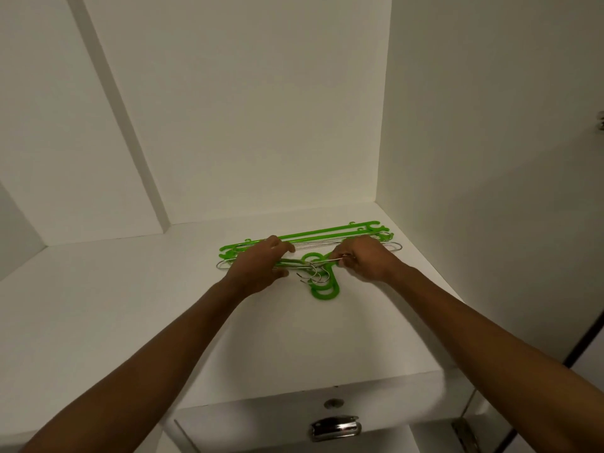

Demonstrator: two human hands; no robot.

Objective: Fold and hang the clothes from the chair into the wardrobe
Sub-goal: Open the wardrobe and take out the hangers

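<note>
Pretty early days on this one, I'd say. No clothes anywhere in view, no chair either, nothing hung or folded that I can see. So all the real work looks like it's still ahead, and this bit is just grabbing hangers.

Right hand [361,261]: fingers curled in tight, pinching a thin wire hanger [327,246] near its neck, just by the fingertips. Looks like it's trying to pick one wire loose from the bunch.

Left hand [261,264]: fingers bent over the left side of the pile, thumb tucked under near the hooks, so it's got a loose grip on the stack, holding it down or steady. Can't tell exactly which hangers are inside that grip.

Between the two hands sits the tangle of metal hooks [315,277], and just under that, toward the person, the fat green hook loops of the green plastic hangers [327,231]. Their long bars run out past the fingertips on the far side, poking beyond both hands left and right.

All of that lies flat on the white wardrobe shelf [130,289], near the back corner. Below the shelf's front edge there's a shiny metal bracket [335,427], closer to the person than the hands are.

Rail itself isn't visible, so can't say where things will hang.
</note>
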